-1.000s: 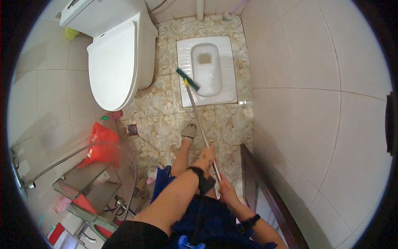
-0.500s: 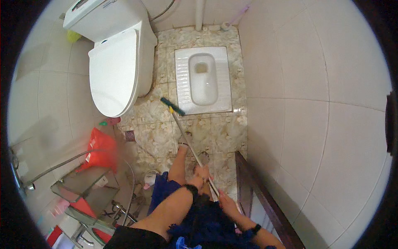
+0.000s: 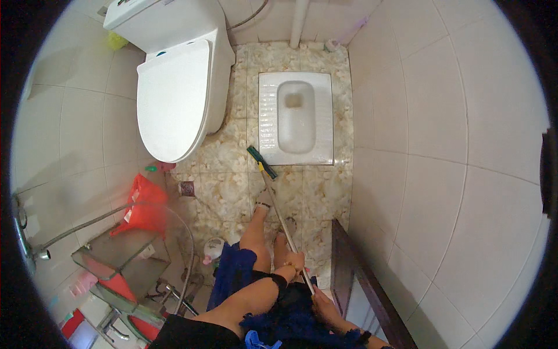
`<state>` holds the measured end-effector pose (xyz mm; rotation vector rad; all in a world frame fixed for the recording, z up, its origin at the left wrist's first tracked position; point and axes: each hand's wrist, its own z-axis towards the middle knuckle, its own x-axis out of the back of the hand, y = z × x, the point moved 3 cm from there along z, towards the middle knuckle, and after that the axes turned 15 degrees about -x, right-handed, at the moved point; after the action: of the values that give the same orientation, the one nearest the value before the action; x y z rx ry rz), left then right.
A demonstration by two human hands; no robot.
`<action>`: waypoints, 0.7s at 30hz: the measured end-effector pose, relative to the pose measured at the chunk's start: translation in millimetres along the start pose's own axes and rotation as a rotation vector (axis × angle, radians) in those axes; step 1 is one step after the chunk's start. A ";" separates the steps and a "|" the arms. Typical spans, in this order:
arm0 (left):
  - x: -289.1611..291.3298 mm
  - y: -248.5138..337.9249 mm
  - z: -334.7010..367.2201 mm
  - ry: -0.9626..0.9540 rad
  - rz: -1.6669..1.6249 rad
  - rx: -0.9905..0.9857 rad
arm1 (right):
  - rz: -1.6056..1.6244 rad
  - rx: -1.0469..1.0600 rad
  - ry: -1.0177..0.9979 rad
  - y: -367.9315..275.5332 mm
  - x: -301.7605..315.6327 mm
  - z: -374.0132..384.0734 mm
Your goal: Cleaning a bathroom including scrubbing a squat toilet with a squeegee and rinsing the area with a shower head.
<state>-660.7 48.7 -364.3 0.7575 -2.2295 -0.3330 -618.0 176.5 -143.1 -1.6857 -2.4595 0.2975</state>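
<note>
Down on the marbled floor tiles (image 3: 232, 192), the green head of a long-handled brush (image 3: 261, 161) rests just in front of the squat pan (image 3: 295, 116), near its lower left corner. Its pale metal handle slants back toward the person. The left hand (image 3: 293, 262) is wrapped round the handle, fingers closed on it; the right hand (image 3: 321, 301) grips the handle lower down, also closed. To the left stands a white seat toilet (image 3: 174, 93) with its lid shut. Beside its base hangs an orange-red plastic bag (image 3: 142, 203) with a small white label, above a glass shelf (image 3: 116, 262). A small white bottle (image 3: 214, 249) stands on the floor near the left knee. A dark wooden door frame (image 3: 349, 273) runs along the right
</note>
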 end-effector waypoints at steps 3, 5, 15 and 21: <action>41.0 66.3 68.9 -0.303 -0.228 0.142 | 0.076 0.086 0.126 -40.8 20.1 42.9; 73.7 75.5 100.8 -0.261 -0.384 0.131 | 0.524 -0.321 -0.134 -124.6 37.4 64.9; 89.8 76.0 62.1 -0.069 -0.203 -0.044 | 0.684 -0.408 -0.098 -116.3 14.9 -13.6; 175.3 153.8 222.9 -0.324 -0.588 0.209 | 0.665 -0.283 -0.005 -250.3 62.6 91.0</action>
<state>-982.5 64.6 -348.9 1.5727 -2.3175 -0.5399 -887.8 139.8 -170.0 -2.5895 -1.9301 0.0133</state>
